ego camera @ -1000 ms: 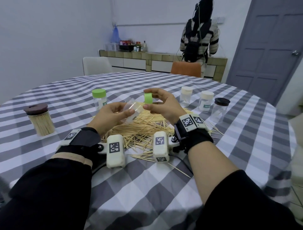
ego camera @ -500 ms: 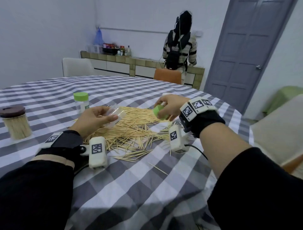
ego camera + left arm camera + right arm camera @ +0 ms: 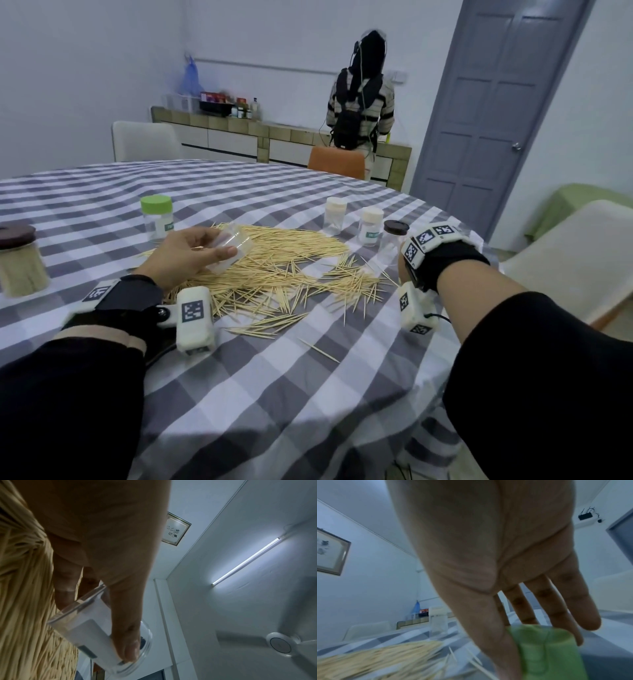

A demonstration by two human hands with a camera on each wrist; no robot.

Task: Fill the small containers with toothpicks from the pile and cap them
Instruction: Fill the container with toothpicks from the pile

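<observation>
Head view: a clear, uncapped small container [image 3: 228,249] lies tilted in the left hand [image 3: 185,255], fingers [image 3: 125,627] wrapped round it, above the toothpick pile [image 3: 281,270]. The right hand [image 3: 496,561] pinches a green cap [image 3: 546,651] between thumb and fingertips, low over the bench [image 3: 274,394] with its grey checked cloth.

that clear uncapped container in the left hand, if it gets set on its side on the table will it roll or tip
The clear container looks round-walled, so on its side it would probably roll. It appears empty and thin, so likely light and easily nudged. The left hand holds it tilted over the toothpick pile, which might stop it.
</observation>
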